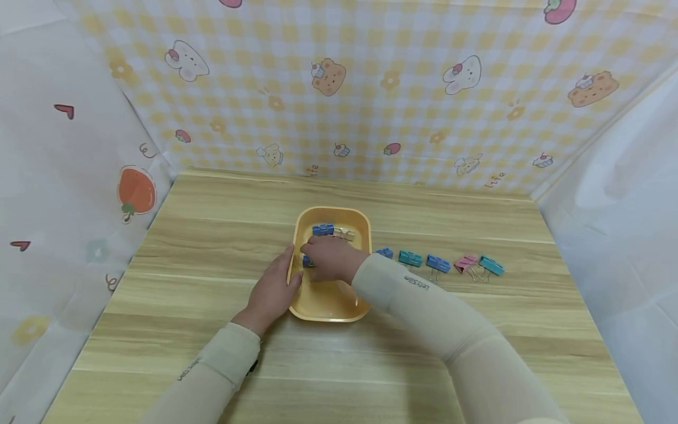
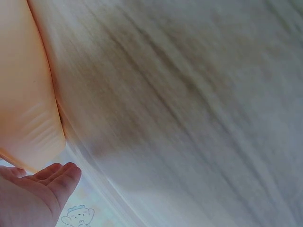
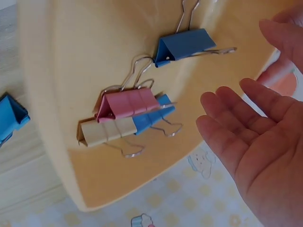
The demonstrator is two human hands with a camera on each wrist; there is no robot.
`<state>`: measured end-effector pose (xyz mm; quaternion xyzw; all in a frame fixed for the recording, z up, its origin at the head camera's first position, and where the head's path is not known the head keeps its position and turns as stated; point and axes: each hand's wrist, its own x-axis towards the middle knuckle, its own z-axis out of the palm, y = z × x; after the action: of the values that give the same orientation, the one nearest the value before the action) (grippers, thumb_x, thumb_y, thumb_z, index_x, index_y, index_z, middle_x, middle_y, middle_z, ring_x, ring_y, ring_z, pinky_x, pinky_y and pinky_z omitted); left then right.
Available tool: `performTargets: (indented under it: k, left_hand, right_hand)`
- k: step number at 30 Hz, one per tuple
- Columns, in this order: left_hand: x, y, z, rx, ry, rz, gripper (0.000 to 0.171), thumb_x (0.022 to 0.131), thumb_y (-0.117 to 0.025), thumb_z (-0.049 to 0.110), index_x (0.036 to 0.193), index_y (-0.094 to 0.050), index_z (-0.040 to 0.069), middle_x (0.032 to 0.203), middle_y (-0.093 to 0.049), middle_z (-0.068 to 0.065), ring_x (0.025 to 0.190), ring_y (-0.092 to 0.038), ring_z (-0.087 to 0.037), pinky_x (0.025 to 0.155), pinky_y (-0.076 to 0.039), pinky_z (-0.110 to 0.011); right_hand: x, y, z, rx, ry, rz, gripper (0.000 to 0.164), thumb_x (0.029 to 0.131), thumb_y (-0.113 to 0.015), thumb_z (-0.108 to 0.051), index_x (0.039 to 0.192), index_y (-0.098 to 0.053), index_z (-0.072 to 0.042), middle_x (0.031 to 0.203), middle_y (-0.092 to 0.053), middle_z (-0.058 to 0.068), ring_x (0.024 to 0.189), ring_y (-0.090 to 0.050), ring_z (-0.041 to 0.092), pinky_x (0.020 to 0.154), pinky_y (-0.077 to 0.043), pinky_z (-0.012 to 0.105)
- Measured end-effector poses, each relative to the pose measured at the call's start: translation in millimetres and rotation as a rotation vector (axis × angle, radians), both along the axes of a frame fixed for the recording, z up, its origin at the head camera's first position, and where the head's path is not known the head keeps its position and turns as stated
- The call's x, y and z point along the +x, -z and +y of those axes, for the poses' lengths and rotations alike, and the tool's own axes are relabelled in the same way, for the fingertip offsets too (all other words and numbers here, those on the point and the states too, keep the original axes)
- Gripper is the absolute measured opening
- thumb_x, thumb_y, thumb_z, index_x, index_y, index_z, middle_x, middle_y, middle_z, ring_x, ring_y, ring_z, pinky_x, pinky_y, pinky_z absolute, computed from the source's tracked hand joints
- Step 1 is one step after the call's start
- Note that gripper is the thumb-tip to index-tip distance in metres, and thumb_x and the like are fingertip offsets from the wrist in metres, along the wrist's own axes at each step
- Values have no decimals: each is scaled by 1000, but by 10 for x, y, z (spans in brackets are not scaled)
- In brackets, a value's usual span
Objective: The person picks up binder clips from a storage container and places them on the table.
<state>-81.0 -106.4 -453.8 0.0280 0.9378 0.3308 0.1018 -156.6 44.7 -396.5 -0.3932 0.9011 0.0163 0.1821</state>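
While steadying the tray [image 1: 320,301] with straight-fingered left hand [image 1: 269,290], apparently sorting clips [image 3: 185,44] with right hand [image 1: 333,258] spread; next: probably pinching one.

From my remote seat I see a yellow-orange tray [image 1: 325,301] that looks like smooth moulded plastic with a soft gloss, and binder clips [image 3: 129,104] whose bodies look like smooth painted metal, with shiny bare wire handles [image 3: 222,50]. The table [image 1: 212,282] reads to me as smooth, wood-grained, faintly sheened; the sleeves [image 1: 450,324] are matt fabric, and the printed backdrop [image 1: 371,118] looks like thin, smooth sheeting, cloth or plastic, I cannot tell.
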Motion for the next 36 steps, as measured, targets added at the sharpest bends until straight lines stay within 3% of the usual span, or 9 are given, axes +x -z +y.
performTargets:
  k: [5, 11, 15, 21, 36]
  left_hand:
    - [-1, 6, -5, 5, 3, 15, 67, 100, -47, 30, 155, -16, 7, 153, -31, -22, 140, -31, -39, 111, -31, -54]
    - [1, 1, -2, 13, 4, 28, 67, 100, -48, 29, 155, -17, 7, 153, -31, -21, 140, -31, -38, 111, -30, -53]
    - [2, 7, 2, 12, -2, 16, 67, 100, -48, 29, 155, -16, 7, 153, -31, -21, 140, -31, -37, 112, -30, -52]
    - [1, 14, 2, 4, 2, 22, 67, 101, -47, 30, 155, -15, 7, 153, -32, -22, 139, -32, -38, 111, -31, -53]
    - [2, 21, -7, 6, -4, 28, 67, 100, -47, 30, 155, -16, 7, 152, -32, -22, 138, -33, -40, 110, -32, -54]
  right_hand:
    - [-12, 34, -90, 54, 43, -3, 41, 87, -66, -29, 124, -61, -12, 111, -60, 2, 93, -58, 17, 79, -54, 40]
    - [-40, 67, -161, 81, 134, -54, 41, 86, -68, -26, 124, -59, -13, 118, -59, 4, 100, -60, 25, 84, -53, 54]
    - [-55, 101, -205, 80, 133, -80, 40, 87, -68, -22, 125, -60, -13, 116, -59, 4, 94, -57, 19, 86, -52, 44]
    - [-63, 145, -243, 84, 113, -85, 37, 87, -67, -18, 122, -63, -11, 111, -60, 5, 88, -54, 17, 78, -49, 32]
    - [-72, 204, -274, 133, 128, -70, 40, 88, -67, -19, 126, -60, -11, 115, -59, 6, 96, -57, 18, 83, -53, 33]
